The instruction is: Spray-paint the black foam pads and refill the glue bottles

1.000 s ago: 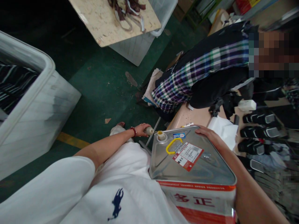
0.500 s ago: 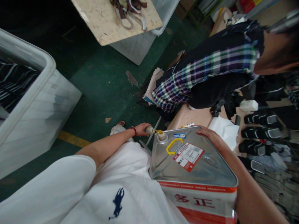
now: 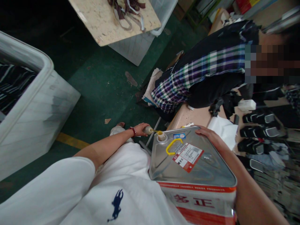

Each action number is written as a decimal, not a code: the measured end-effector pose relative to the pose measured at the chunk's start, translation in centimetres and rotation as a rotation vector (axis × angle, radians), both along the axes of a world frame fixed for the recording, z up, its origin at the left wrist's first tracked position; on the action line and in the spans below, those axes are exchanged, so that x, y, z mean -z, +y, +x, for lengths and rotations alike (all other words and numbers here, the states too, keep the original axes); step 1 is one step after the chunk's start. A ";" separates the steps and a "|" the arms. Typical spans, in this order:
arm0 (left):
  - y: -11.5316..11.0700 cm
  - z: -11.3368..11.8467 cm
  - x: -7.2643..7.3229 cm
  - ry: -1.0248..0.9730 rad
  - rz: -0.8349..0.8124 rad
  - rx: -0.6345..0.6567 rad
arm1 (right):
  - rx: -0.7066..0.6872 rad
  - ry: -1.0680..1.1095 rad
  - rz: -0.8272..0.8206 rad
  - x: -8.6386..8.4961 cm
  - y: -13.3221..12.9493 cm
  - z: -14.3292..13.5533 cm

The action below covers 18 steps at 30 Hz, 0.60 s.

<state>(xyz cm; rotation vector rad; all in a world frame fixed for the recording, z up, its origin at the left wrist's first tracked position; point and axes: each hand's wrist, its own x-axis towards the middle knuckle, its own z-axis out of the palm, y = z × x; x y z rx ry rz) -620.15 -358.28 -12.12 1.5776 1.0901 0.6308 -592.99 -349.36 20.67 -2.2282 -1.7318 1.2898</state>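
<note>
My left hand (image 3: 140,128), with a red bracelet at the wrist, is closed round a small pale bottle (image 3: 147,130). The bottle's narrow end faces the open spout (image 3: 161,135) of a large square metal can (image 3: 199,170). A thin strand of yellow liquid (image 3: 156,131) spans the gap between bottle and spout. The can leans against my white shirt, its top with a yellow handle (image 3: 173,147) and a red-and-white label (image 3: 187,157) facing me. My right hand (image 3: 207,133) grips the can's far edge, its arm along the can's right side. Some fingers are hidden.
A co-worker in a plaid sleeve (image 3: 206,68) sits close by at a workbench (image 3: 197,117) holding black shoe parts (image 3: 259,131). A large white bin (image 3: 58,103) of dark pieces stands left. A wooden board (image 3: 100,22) rests at the top above the green floor (image 3: 105,93).
The whole view has shifted slightly. The yellow strand between the bottle and the spout shows more clearly. Both hands keep their hold.
</note>
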 end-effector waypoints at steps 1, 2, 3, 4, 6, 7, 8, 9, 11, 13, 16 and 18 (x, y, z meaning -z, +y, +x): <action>0.0 0.0 0.1 0.003 0.000 0.001 | -0.002 0.008 0.004 0.0 0.0 0.0; -0.1 0.0 0.1 0.006 -0.001 0.001 | -0.010 0.012 0.009 0.0 0.0 0.1; -0.1 -0.1 0.1 0.009 -0.002 0.001 | -0.023 0.012 0.014 0.0 0.0 0.1; -0.1 -0.1 0.1 0.015 -0.004 -0.001 | -0.038 0.010 0.018 0.0 0.0 0.1; -0.2 -0.1 0.1 0.027 -0.007 -0.005 | -0.056 -0.002 0.021 0.0 0.1 0.1; -0.2 -0.1 0.1 0.031 -0.007 -0.004 | -0.061 -0.009 0.019 0.0 0.1 0.1; -0.2 -0.2 0.0 0.034 -0.006 -0.003 | -0.065 -0.017 0.018 -0.1 0.0 0.0; -0.2 -0.2 0.0 0.036 -0.003 -0.002 | -0.066 -0.027 0.020 -0.1 0.0 0.0; -0.2 -0.2 -0.1 0.038 0.001 0.001 | -0.067 -0.046 0.035 -0.1 -0.2 -0.2; -0.2 -0.2 -0.1 0.040 0.005 0.003 | -0.056 -0.055 0.058 -0.2 -0.4 -0.4; -0.2 -0.3 -0.2 0.043 0.009 0.002 | -0.045 -0.027 0.051 -0.3 -0.3 -0.4; -0.2 -0.3 -0.2 0.046 0.009 -0.005 | -0.057 0.004 0.011 -0.3 -0.1 -0.2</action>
